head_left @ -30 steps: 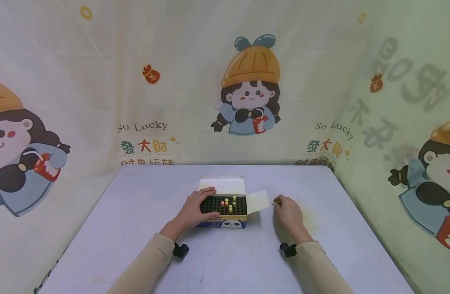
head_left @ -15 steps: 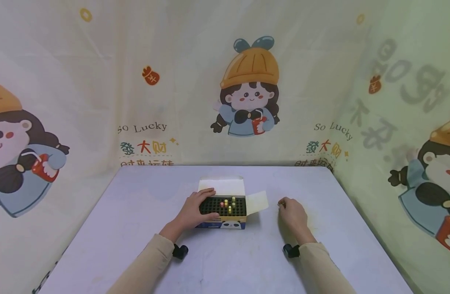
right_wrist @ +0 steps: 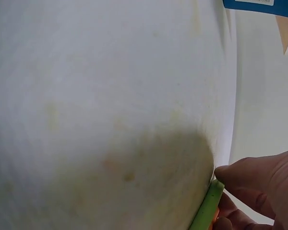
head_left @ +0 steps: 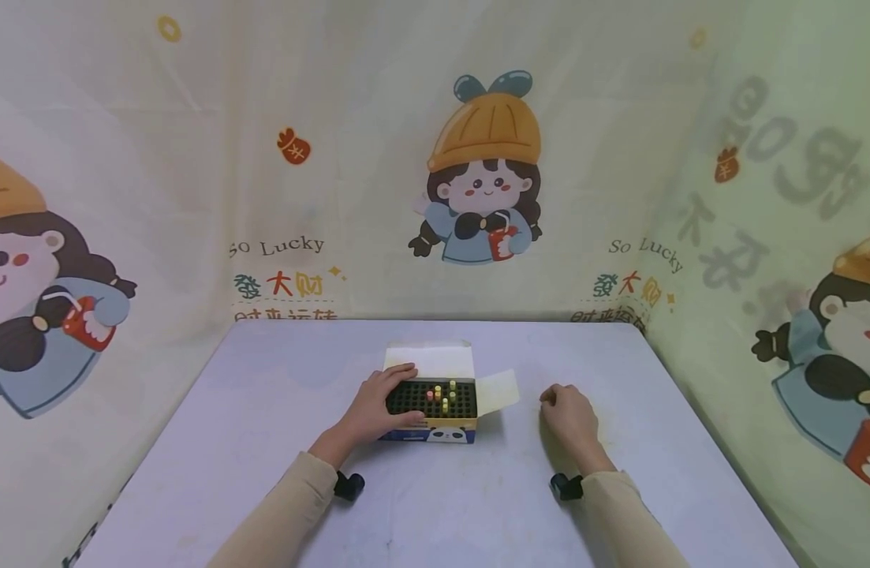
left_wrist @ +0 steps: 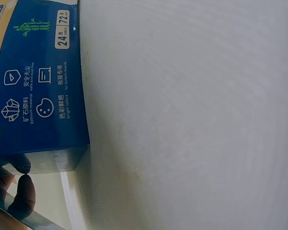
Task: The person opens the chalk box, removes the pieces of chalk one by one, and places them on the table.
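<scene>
A blue and yellow chalk box (head_left: 423, 434) with a panda on its front stands at the middle of the table. Its black holed tray (head_left: 406, 398) holds several yellowish chalk sticks (head_left: 445, 404) and a pink one (head_left: 431, 395). My left hand (head_left: 367, 406) grips the box's left end, thumb along the front edge and fingers toward the back. Right of the box, low over the table, is my right hand (head_left: 571, 418). In the right wrist view its fingers pinch a green chalk stick (right_wrist: 209, 206); something orange (right_wrist: 214, 218) shows behind it, partly hidden.
The box's white lid (head_left: 429, 360) stands open at the back, and a side flap (head_left: 498, 392) sticks out to the right. Faint yellowish stains mark the white table (head_left: 470, 513). A printed cloth (head_left: 378, 197) hangs behind and at both sides.
My right hand has moved a little to the right, away from the box's flap, and its fingers look more tucked in. The left hand and the box have stayed put.
</scene>
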`<state>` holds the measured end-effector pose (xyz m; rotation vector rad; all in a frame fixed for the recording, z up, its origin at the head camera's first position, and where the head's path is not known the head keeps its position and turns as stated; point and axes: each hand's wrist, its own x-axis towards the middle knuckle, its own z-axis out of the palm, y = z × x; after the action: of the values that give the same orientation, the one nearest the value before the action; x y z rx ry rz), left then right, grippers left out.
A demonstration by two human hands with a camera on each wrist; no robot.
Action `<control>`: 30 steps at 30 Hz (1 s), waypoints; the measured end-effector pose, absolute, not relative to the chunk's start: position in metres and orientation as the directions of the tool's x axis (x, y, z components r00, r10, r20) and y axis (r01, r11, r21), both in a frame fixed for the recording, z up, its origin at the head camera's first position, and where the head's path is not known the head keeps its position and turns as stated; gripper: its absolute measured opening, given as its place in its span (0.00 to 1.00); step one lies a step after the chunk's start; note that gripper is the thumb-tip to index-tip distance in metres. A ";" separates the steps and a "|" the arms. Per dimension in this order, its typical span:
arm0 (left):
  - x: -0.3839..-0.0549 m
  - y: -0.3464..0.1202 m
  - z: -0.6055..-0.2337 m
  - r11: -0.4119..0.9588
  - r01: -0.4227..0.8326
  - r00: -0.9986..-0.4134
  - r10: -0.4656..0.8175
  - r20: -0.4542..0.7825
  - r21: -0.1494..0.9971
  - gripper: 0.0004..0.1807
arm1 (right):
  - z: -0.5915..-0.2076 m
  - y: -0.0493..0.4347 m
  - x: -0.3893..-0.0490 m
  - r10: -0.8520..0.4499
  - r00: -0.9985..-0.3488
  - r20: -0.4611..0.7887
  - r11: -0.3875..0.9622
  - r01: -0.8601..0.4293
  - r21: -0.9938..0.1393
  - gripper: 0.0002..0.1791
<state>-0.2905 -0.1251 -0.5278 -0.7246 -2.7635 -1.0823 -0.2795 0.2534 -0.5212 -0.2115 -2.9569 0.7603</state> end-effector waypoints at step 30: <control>-0.291 -0.124 -0.526 0.660 0.437 -0.893 0.398 0.209 0.611 0.47 | -0.440 0.199 -0.283 0.164 -0.941 0.297 0.780 -0.061 -0.623 0.15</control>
<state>-0.2913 -0.1241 -0.5265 -0.7083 -2.8097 -1.0580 -0.2833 0.1990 -0.4396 -0.0790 -2.6367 0.9391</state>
